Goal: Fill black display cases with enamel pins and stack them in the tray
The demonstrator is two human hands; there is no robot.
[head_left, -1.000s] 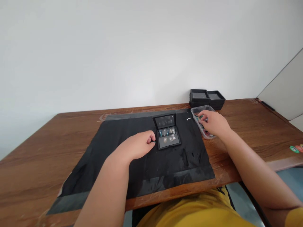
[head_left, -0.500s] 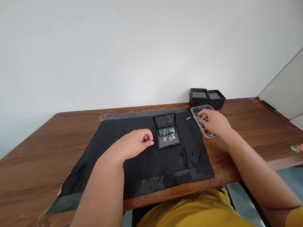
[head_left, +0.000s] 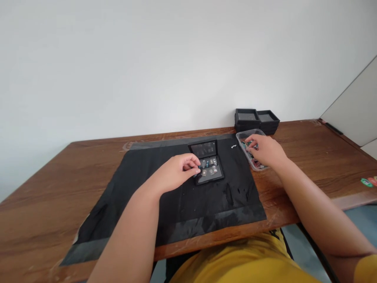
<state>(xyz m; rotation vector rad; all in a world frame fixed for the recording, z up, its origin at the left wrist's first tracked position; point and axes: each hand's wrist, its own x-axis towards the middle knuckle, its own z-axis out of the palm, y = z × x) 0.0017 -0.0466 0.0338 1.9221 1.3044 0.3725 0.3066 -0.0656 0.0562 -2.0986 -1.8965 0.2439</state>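
Note:
A small black case (head_left: pixel 212 173) lies open on the black mat (head_left: pixel 176 204), its lid standing up at the back. Several small shiny pieces sit in its tray. My left hand (head_left: pixel 178 171) reaches over the case's left edge, its fingers pinched together at the tray; whatever it holds is too small to make out. My right hand (head_left: pixel 265 151) rests in a clear plastic tub (head_left: pixel 246 136) of small coloured pieces at the mat's right edge, fingers curled down among them.
Two black trays (head_left: pixel 256 120) stand side by side against the wall behind the tub. The wooden table (head_left: pixel 44 196) extends left and right of the mat. Small green and red items (head_left: pixel 369 181) lie at the far right edge. A white scrap (head_left: pixel 233 147) lies on the mat.
My left hand has moved right from beside the case to over its left side. My right hand has stayed in the tub.

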